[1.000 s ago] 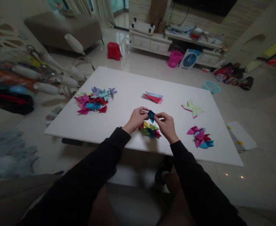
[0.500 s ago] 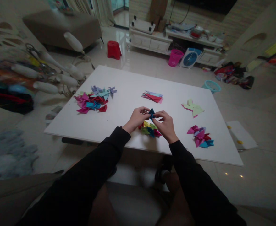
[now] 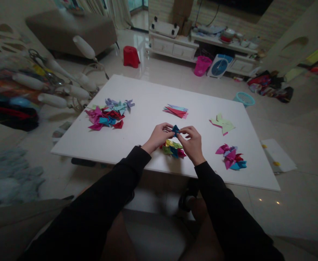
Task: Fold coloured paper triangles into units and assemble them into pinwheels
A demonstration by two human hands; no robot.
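A small dark blue folded paper piece (image 3: 175,129) is pinched between both hands above the white table (image 3: 145,95). My left hand (image 3: 160,137) grips its left side with thumb and fingers. On its right side, my right hand (image 3: 192,143) has thumb and fingertips closed on it. Just below the hands lies a cluster of yellow, green, blue and pink folded papers (image 3: 173,149), partly hidden by the right hand. Beyond the hands rests a stack of red, pink and light blue flat folded papers (image 3: 176,111).
Many folded paper shapes (image 3: 108,115) are heaped at the table's left. Pale green folded papers (image 3: 222,124) lie at the right, with a pink and blue pile (image 3: 231,157) nearer me. A red stool (image 3: 131,57) and a pink basket (image 3: 203,65) stand on the floor beyond.
The blue paper has tilted slightly between my fingers, and my right hand has shifted a little to the right. The piles on the table look the same.
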